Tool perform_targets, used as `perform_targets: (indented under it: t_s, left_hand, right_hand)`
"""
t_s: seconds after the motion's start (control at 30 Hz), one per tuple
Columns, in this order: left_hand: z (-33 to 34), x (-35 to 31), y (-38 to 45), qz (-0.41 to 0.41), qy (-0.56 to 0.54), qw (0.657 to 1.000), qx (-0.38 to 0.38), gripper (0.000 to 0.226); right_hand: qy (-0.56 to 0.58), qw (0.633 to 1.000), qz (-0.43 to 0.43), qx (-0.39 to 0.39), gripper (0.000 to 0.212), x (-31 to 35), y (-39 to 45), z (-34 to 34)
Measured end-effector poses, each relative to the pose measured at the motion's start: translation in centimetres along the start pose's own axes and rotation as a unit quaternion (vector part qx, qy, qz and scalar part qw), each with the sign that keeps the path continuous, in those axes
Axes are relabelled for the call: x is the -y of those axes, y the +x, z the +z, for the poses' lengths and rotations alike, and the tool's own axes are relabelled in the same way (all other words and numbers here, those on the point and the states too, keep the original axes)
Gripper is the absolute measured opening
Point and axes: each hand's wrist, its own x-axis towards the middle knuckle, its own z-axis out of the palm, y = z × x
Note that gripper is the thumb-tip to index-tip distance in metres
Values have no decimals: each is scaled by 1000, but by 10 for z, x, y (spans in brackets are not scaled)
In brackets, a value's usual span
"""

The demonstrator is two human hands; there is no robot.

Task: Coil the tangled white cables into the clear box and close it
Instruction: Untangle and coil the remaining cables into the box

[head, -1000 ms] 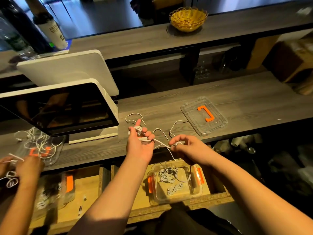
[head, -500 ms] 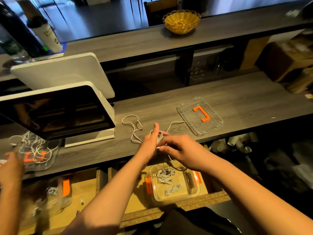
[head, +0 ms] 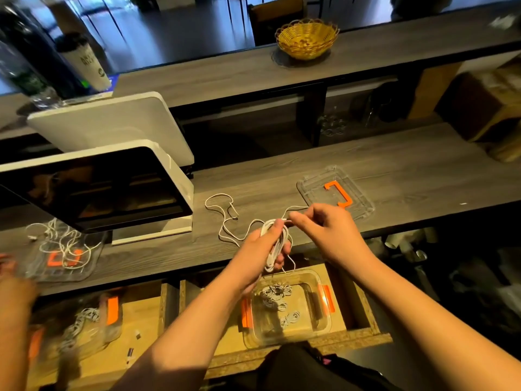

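Observation:
My left hand [head: 260, 249] is closed around several loops of a white cable [head: 277, 238] above the counter's front edge. My right hand [head: 324, 230] pinches the same cable just right of the loops. The cable's loose tail [head: 222, 218] lies in curves on the grey counter. Below my hands, on a lower wooden shelf, the clear box [head: 318, 328] with orange latches stands open and holds small white cable coils [head: 275, 296]. Its clear lid [head: 363, 198] with an orange handle rests on the counter to the right.
A white-framed screen [head: 95, 187] stands on the counter at left, with a second lid [head: 93, 266] carrying tangled white cables. Another person's hand [head: 14, 286] is at the far left above another box [head: 84, 323]. A yellow wicker basket [head: 307, 38] sits on the upper ledge.
My hands came together and then parted a little, and more cable is now wound around my left hand. The tail on the counter has shortened. The head camera has shifted.

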Motion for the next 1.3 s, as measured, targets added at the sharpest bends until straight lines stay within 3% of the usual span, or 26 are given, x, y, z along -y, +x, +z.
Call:
perform_targets:
  t_s: [0.13, 0.23, 0.33, 0.5, 0.6, 0.67, 0.73, 0.77, 0.83, 0.87, 0.93, 1.03, 1.1, 1.2, 1.3]
  left_hand:
    - [20, -4, 2, 43, -92, 993, -57, 47]
    - [38, -10, 3, 47, -143, 986, -76, 49]
    - [53, -10, 6, 78, -105, 986, -104, 53]
    - [70, -9, 11, 97, 7, 988, -120, 47]
    - [76, -7, 18, 79, -94, 983, -135, 35]
    - [75, -7, 22, 55, -220, 968, -107, 24]
    - [70, -8, 24, 40, -251, 964, -79, 26]
    - [68, -8, 24, 35, -199, 976, -86, 30]
    - [69, -7, 23, 72, 34, 989, -123, 39]
    - [72, -5, 23, 112, 147, 972, -142, 40]
    - [76, 1, 26, 161, 275, 935, -156, 46]
    - [77, 8, 29, 147, 363, 905, -169, 62]
    - [78, 7, 28, 131, 349, 910, -182, 63]
    - [84, 4, 22, 109, 209, 943, -236, 57]
    - [90, 8, 21, 91, 81, 951, -283, 55]
  right_hand:
    - [83, 988, 96, 85, 48, -8, -6, 2]
    - [176, 966, 85, 171, 40, -3, -10, -2]
    - [222, 951, 74, 204, 20, -3, -11, -6]
    - [290, 915, 106, 258, 25, -14, -13, -21]
    - [297, 902, 127, 286, 15, -23, -12, -37]
    - [282, 899, 136, 305, 14, -34, -8, -45]
    - [266, 892, 146, 335, 13, -40, -4, -54]
    - [253, 888, 139, 357, 16, -43, -2, -58]
    - [222, 882, 115, 399, 19, -46, 1, -67]
    - [203, 883, 104, 410, 18, -47, 3, -71]
    - [169, 885, 91, 425, 17, -48, 6, -78]
    - [127, 898, 67, 416, 28, -51, 9, -83]
    - [125, 931, 59, 338, 33, -54, 10, -84]
    - [164, 965, 42, 198, 32, -61, 13, -81]
    - [122, 974, -1, 189, 26, -67, 3, -69]
